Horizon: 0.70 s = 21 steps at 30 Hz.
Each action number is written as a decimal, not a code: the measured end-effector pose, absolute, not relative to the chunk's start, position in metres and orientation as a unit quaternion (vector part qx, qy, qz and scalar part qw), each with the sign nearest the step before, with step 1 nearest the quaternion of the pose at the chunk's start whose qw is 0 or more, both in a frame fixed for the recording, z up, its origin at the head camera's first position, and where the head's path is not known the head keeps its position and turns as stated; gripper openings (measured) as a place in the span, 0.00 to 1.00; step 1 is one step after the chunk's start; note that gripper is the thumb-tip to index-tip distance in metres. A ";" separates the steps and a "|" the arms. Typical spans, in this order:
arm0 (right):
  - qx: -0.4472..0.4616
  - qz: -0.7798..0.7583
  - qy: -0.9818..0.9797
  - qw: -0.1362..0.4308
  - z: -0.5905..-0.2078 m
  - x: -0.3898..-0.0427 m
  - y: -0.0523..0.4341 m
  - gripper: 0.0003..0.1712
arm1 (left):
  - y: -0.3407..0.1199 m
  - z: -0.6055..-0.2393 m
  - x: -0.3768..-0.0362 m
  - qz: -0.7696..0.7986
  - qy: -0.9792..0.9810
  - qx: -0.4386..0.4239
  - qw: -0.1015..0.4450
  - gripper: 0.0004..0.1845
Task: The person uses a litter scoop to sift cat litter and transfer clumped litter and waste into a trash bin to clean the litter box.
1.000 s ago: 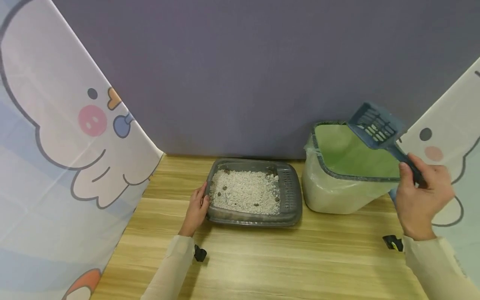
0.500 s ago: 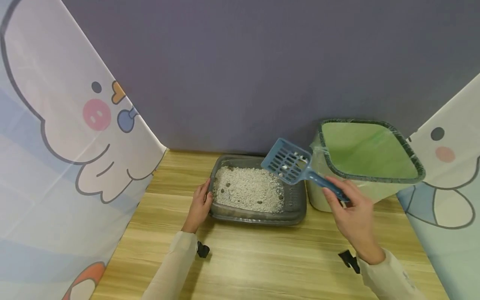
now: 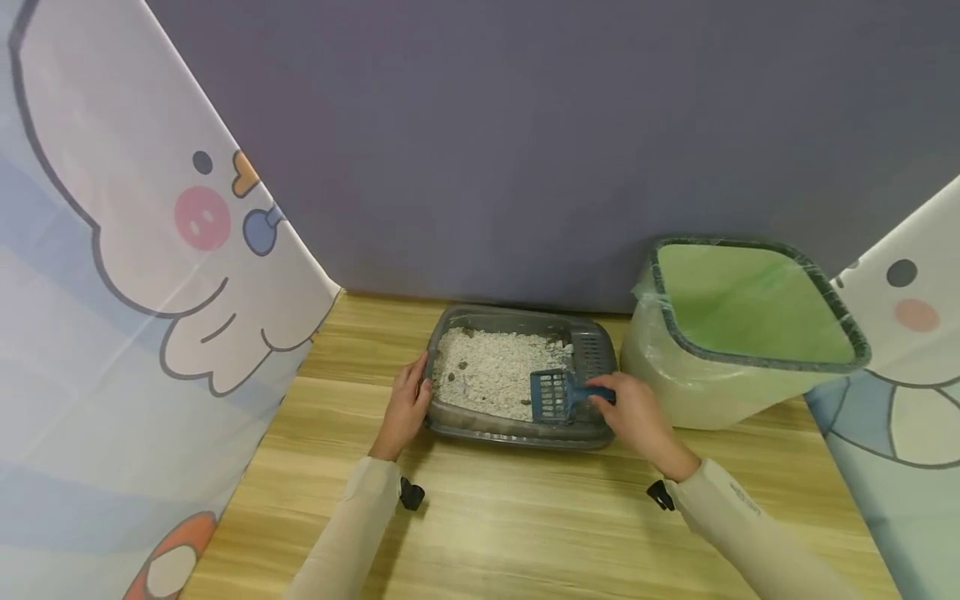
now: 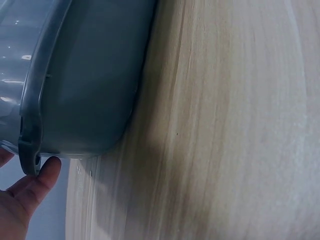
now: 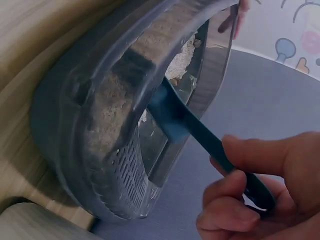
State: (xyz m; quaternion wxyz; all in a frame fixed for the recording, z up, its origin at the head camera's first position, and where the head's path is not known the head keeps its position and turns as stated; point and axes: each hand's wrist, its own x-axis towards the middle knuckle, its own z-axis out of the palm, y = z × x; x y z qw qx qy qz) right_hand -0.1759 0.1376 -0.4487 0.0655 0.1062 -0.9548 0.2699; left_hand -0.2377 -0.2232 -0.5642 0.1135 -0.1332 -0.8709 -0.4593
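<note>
One second back the scoop [image 3: 553, 395] hung over the bin [image 3: 757, 360]; now the right hand [image 3: 633, 415], gripping its handle, has it in the tray [image 3: 517, 433], ready to sift. Left hand [image 3: 407, 406] steadies the tray's edge, fingers lying against it.

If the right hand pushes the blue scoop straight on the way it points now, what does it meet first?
Most likely the pale litter: the right hand aims the blue slotted plastic scoop leftward, into the grey plastic litter tray. Beyond that come the tray's left wall and the left hand on it; depth is unclear.
</note>
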 end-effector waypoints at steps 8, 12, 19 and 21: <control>0.128 0.243 -0.961 0.042 -0.433 -0.197 0.132 0.13 | -0.223 -0.564 -0.240 -0.452 -0.872 -0.137 0.131 0.27; 0.132 0.215 -0.968 -0.014 -0.421 -0.206 0.129 0.14 | -0.223 -0.562 -0.240 -0.456 -0.873 -0.133 0.113 0.27; 0.140 0.195 -0.964 -0.109 -0.425 -0.220 0.125 0.14 | -0.224 -0.563 -0.240 -0.451 -0.879 -0.125 0.094 0.27; 0.151 0.203 -0.961 -0.114 -0.428 -0.222 0.126 0.14 | -0.224 -0.563 -0.240 -0.452 -0.878 -0.126 0.097 0.28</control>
